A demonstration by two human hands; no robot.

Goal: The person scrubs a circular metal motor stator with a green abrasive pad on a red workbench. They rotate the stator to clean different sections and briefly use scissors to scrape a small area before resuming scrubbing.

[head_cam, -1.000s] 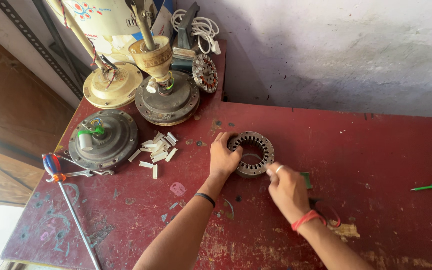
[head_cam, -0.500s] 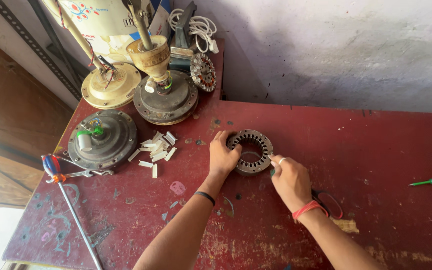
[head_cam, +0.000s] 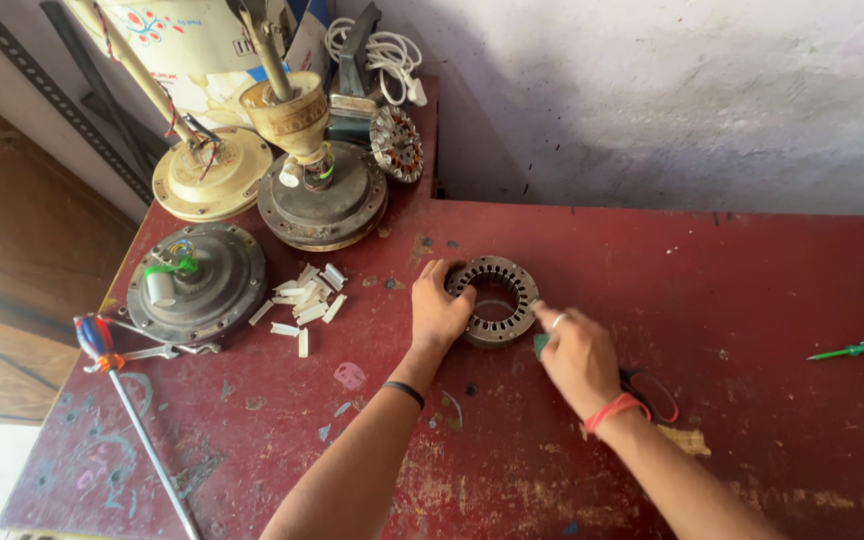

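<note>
1. The slotted metal stator ring (head_cam: 495,299) lies flat on the red desk (head_cam: 752,300), about mid-desk and a little towards the back wall.
2. The left hand (head_cam: 439,312) rests on the ring's left rim, fingers curled over the edge and pressing it down; it grips nothing else.
3. The right hand (head_cam: 577,355) has shifted since a second ago: it was lower and just off the ring, and now its fingertips sit at the ring's right rim. The fingers are pinched nearly closed around a small green piece; what that piece is cannot be told.
4. The left hand and the ring have not moved across these moments, so the ring is steadied while the right hand works at its edge.
5. A black loop of wire (head_cam: 652,390) lies just behind the right wrist.
6. To the left, a heap of small white strips (head_cam: 304,300) lies beside a round fan motor housing (head_cam: 197,282); two more fan motors (head_cam: 322,195) stand behind it.
7. A green screwdriver (head_cam: 855,348) lies well apart at the right edge, untouched.
</note>
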